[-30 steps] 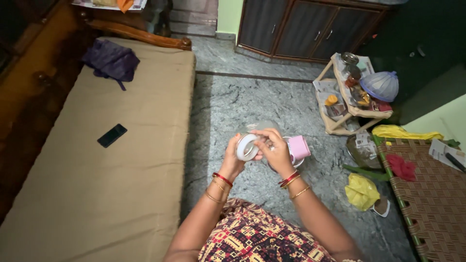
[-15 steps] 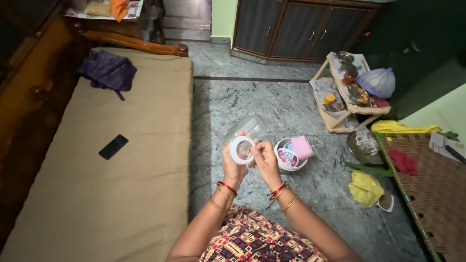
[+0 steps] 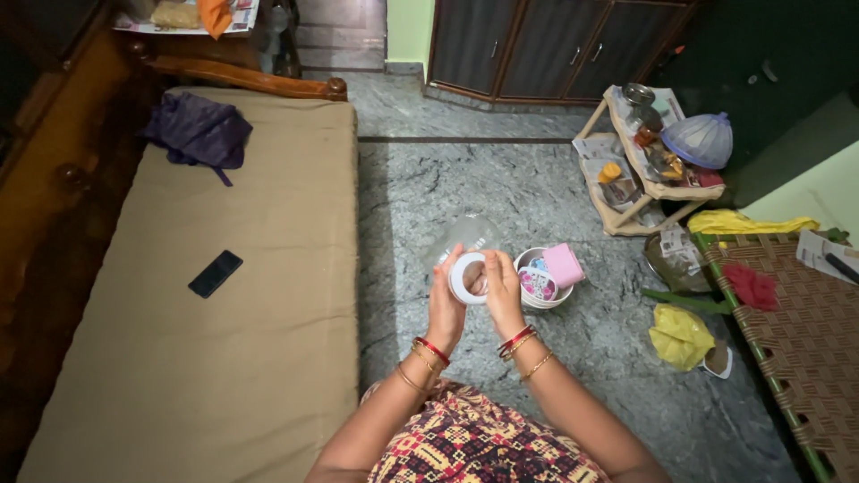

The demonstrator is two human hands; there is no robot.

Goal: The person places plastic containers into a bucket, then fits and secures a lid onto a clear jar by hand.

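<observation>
Roll of white tape (image 3: 467, 278) held between both hands, left hand (image 3: 446, 304) and right hand (image 3: 501, 295) each gripping its rim, above the floor beside a white bowl (image 3: 541, 279). Risk: pulled strip may stick to fingers or tear unevenly.

Clear, glossy plastic on the jar (image 3: 467, 234), with a smooth white plastic lid (image 3: 465, 278). Polished speckled stone across the floor (image 3: 501, 192), faintly shiny. Matt tan cloth over the mattress (image 3: 224, 340); glossy black face on the phone (image 3: 215, 273). Varnished wood along the bed rail (image 3: 246, 79). Crumpled yellow cloth (image 3: 680, 335), soft and dull.
</observation>
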